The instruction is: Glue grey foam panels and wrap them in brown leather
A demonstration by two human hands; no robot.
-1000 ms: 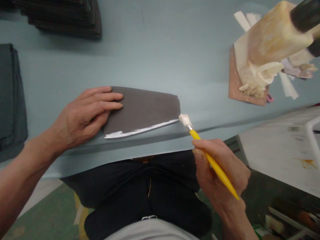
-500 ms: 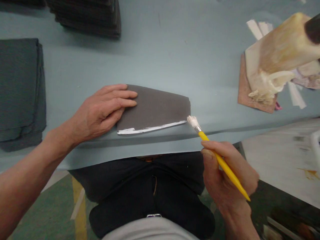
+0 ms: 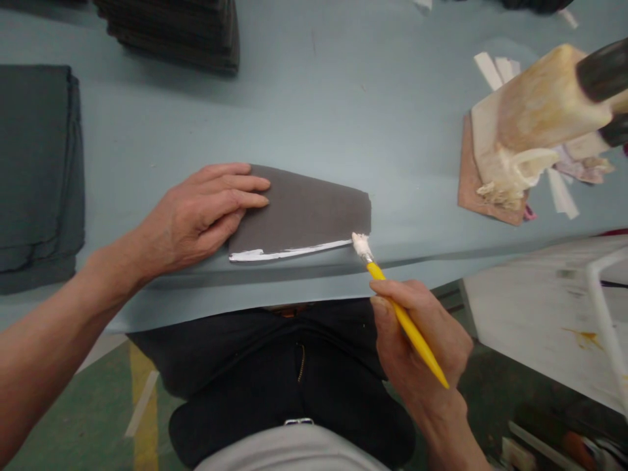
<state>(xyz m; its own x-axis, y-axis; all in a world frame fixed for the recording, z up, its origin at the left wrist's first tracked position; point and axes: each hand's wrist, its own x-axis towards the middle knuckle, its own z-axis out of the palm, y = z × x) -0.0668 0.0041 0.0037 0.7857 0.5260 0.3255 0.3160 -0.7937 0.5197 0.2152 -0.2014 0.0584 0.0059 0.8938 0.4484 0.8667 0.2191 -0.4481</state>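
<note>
A dark grey tapered fabric piece (image 3: 309, 209) lies flat near the table's front edge. Along its near edge runs a band of white paste (image 3: 294, 250). My left hand (image 3: 210, 206) rests open on the piece's left end, fingers stretched over it. Between the thumb and fingers of my right hand (image 3: 422, 327) is a brush with a yellow handle (image 3: 407, 327). Its white-coated bristles (image 3: 362, 244) touch the near edge close to the piece's right end.
Dark fabric pieces lie stacked at the left (image 3: 34, 163), and a taller dark stack (image 3: 171, 29) stands at the back. To the right, a stained cream plastic container (image 3: 537, 104) with a black cap sits on a brown board (image 3: 468, 176). A white surface (image 3: 544, 307) adjoins the lower right.
My right hand and the brush have moved a little left, back along the near edge from the right corner. The left hand stays on the piece.
</note>
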